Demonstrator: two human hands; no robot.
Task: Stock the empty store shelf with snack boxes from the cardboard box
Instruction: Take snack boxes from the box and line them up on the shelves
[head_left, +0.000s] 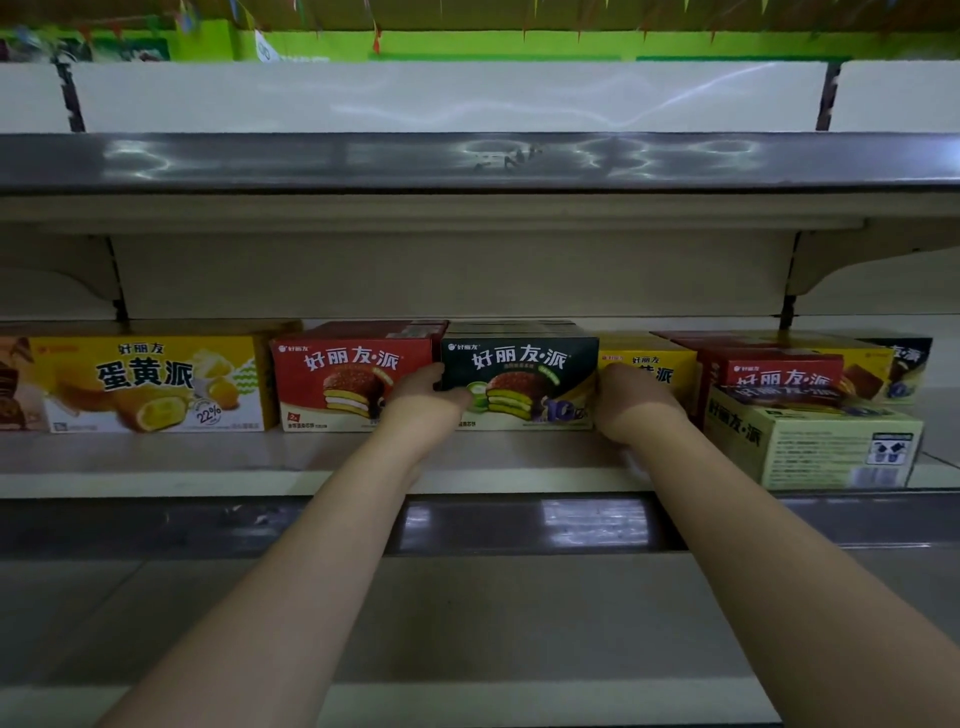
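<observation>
- Head view shows the left hand (423, 397) and the right hand (631, 400) clamping the two short ends of a dark green snack box (519, 382). The left thumb lies across the front face, and the right fingers are hidden behind the box's end.
- Gripping both ends probably lets the person slide the green box straight back and square it up.
- This green box stands on the middle shelf (208, 457) with its printed face outward and its long axis running left to right along the shelf edge.
- A red box (343, 379) touches the green box's left side, with a yellow box (145, 384) beyond it.
- Right of the green box stand a small yellow box (654, 371), more red ones and a pale green box (815, 441) turned at an angle.
- No cardboard box is in view.
</observation>
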